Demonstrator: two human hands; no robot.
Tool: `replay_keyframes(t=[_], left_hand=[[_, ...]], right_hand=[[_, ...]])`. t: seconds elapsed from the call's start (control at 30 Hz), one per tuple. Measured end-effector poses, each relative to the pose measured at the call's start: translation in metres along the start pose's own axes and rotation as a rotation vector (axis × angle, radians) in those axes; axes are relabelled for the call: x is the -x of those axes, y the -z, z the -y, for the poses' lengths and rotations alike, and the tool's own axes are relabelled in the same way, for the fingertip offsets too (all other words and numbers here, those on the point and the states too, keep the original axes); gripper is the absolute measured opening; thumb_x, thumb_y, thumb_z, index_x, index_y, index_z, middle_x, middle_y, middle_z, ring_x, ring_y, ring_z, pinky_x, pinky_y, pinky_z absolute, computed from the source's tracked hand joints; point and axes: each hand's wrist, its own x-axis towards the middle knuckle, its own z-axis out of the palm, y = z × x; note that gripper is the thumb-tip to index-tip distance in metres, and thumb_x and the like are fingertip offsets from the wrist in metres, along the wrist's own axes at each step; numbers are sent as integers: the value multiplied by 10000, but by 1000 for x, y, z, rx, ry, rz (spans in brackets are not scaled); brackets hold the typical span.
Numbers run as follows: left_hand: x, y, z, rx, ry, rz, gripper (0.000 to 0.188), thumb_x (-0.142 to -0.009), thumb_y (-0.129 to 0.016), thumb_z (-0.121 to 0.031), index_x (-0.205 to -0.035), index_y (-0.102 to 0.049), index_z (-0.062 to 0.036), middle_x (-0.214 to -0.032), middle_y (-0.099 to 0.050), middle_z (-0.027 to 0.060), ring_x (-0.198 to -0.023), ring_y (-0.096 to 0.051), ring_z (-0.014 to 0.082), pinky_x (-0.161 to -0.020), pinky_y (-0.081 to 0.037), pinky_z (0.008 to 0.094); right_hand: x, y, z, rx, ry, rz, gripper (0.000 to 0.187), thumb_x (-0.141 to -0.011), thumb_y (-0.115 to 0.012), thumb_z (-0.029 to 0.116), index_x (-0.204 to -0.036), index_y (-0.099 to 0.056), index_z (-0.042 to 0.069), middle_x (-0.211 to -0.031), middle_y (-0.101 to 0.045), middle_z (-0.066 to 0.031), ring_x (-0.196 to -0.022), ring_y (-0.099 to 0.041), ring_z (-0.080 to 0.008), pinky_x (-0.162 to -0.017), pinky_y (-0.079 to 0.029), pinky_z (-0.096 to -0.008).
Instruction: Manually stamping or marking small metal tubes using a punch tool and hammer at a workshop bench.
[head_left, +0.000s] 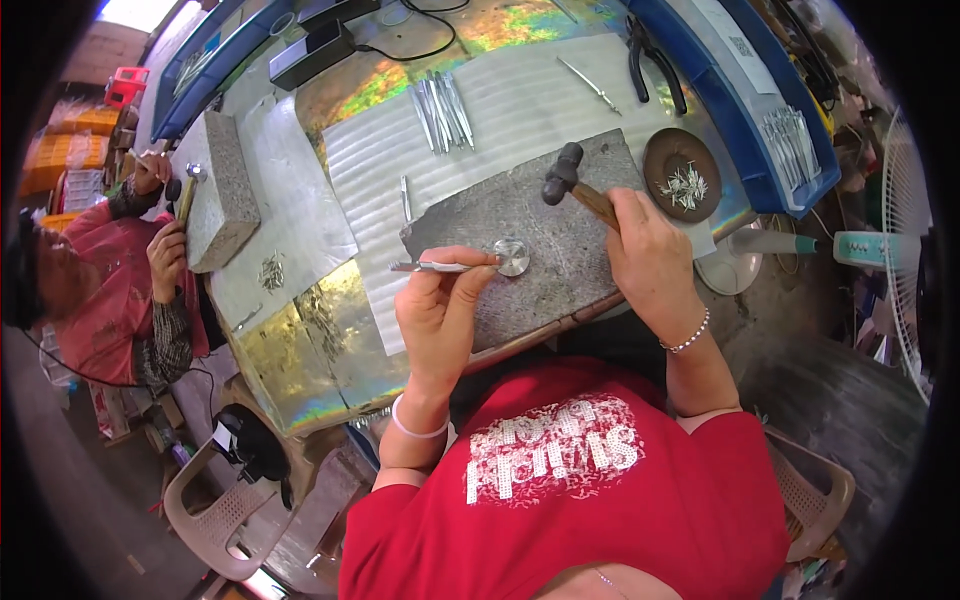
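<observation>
My left hand (438, 315) pinches a slim silvery metal stick (428, 267) between thumb and fingers, its right end at a small round shiny metal disc (514, 257). That disc rests on a grey stone slab (575, 275) at the table's near edge. In my right hand (652, 262) is a hammer (564, 176), gripped by its wooden handle, with the dark head raised above the slab. Right of the slab, a brown round dish (657, 150) holds several small silvery pins (684, 186). Beyond the slab lies a bundle of similar metal sticks (441, 112) on white foam sheet (360, 165).
Pliers (654, 66) and a thin pointed tool (590, 85) lie at the far right. A blue bin (812, 190) holds more sticks. At left, a co-worker (120, 290) holds a hammer beside another stone block (215, 190). A fan (905, 250) stands right.
</observation>
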Motion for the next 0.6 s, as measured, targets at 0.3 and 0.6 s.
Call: replay_keyframes(t=[0.3,0.6], left_hand=[[-12,0,5,-2,-79,106,69,-817,-600,82,-875,-594,44,-872,-609,79,-754,-575,117,-679,-472,224],[-17,0,10,-168,-238,155,108,-780,-612,97,-852,-578,24,-804,-596,106,-689,-573,181,-625,-459,254]], right_hand=[[-3,-1,1,-117,-77,-41,258,-778,-565,26,-1017,-470,51,-896,-572,-139,-782,-584,-361,-616,-466,-441],[-3,0,-1,-215,-61,-52,238,-769,-570,12,-988,-483,48,-882,-574,-133,-779,-583,-353,-623,-463,-431]])
